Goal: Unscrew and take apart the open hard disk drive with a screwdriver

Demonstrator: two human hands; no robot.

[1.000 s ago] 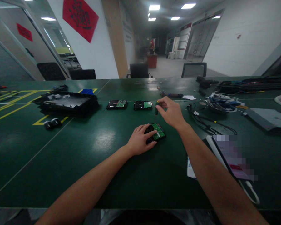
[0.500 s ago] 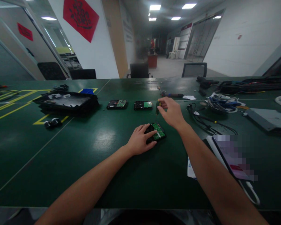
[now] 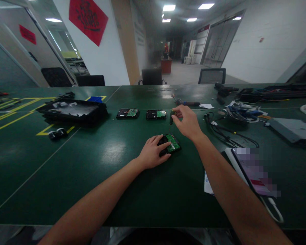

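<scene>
A hard drive (image 3: 172, 144) with a green circuit board facing up lies on the green table (image 3: 104, 170) in front of me. My left hand (image 3: 153, 153) rests on its left side, fingers curled over the edge, holding it down. My right hand (image 3: 187, 121) hovers just beyond the drive, fingers pinched on the dark handle of a small screwdriver (image 3: 171, 117) that points down toward the table.
Two more hard drives (image 3: 128, 113) (image 3: 155, 114) lie farther back. A black tray (image 3: 72, 110) sits at the left, cables (image 3: 241, 110) at the right, a tablet-like device (image 3: 255, 170) near my right forearm. Office chairs (image 3: 211, 75) stand behind the table.
My right hand with the screwdriver has lifted slightly away from the near drive, toward the back. My left hand has stayed on the drive.
</scene>
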